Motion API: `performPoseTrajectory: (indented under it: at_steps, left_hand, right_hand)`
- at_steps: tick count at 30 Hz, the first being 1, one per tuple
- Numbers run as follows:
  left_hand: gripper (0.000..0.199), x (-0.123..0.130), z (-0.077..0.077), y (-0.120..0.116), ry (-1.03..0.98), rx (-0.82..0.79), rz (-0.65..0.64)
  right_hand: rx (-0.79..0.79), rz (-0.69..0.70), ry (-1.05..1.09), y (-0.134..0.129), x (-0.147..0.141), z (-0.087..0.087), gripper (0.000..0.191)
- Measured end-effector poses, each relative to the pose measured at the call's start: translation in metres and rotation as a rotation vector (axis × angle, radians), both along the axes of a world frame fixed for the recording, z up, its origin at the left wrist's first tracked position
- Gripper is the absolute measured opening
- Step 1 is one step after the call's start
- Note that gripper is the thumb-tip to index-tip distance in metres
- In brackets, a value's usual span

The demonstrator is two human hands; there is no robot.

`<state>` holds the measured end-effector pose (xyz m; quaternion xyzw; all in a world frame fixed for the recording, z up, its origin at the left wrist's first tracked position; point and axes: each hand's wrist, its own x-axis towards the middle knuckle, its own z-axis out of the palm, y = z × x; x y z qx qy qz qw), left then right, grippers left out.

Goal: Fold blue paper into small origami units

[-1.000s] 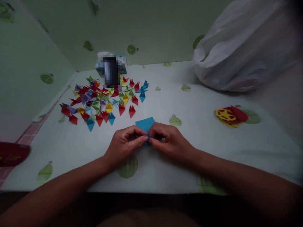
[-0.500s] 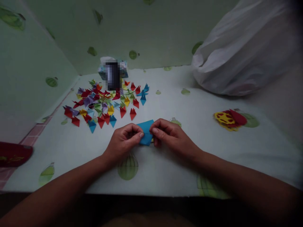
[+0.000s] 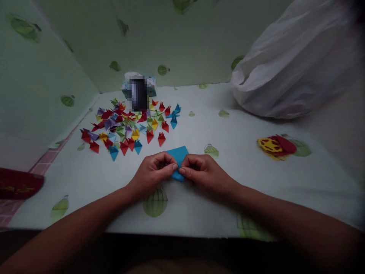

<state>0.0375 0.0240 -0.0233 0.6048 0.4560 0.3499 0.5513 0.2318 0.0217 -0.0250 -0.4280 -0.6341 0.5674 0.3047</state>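
Observation:
A piece of folded blue paper (image 3: 179, 154) is held between my two hands above the table's near half. My left hand (image 3: 155, 169) pinches its lower left part with thumb and fingers. On the other side, my right hand (image 3: 199, 169) grips the lower right edge, its thumb tip close to the left thumb. Parts of the paper are hidden behind the fingers. Beyond my left hand lie several small folded paper pieces (image 3: 124, 147) in red, blue, yellow, green and purple.
A tissue box (image 3: 152, 86) stands at the back, beside a blurred dark object (image 3: 138, 95). At the right are a large white plastic bag (image 3: 285, 72) and red and yellow cutouts (image 3: 273, 147). A red item (image 3: 21, 184) lies at the left edge.
My right hand has moved down and left along the blue paper, bringing the thumbs closer together. The paper's lower part is now more covered by fingers. The view has shifted slightly.

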Motion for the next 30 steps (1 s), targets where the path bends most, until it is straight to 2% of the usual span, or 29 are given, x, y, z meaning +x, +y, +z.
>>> performPoseTrajectory:
  at_steps: [7, 14, 18, 24, 30]
  left_hand:
    - [0.016, -0.001, 0.003, 0.000, -0.013, 0.019, -0.055]
    - [0.023, 0.001, -0.005, -0.003, -0.024, -0.002, -0.049]
    - [0.022, 0.000, -0.007, -0.004, -0.003, 0.002, -0.045]
    - [0.021, 0.000, -0.002, -0.003, 0.036, 0.017, -0.050]
    - [0.019, 0.000, 0.000, -0.002, 0.144, 0.095, -0.028]
  right_hand:
    - [0.157, 0.068, -0.057, -0.001, 0.001, 0.001, 0.018]
    - [0.317, -0.083, -0.069, -0.004, 0.000, 0.000, 0.024]
    - [0.288, -0.096, -0.063, -0.003, 0.000, -0.002, 0.024]
    - [0.205, -0.071, -0.029, -0.002, 0.000, -0.003, 0.024]
    - [0.187, -0.034, 0.017, 0.002, 0.000, -0.005, 0.017]
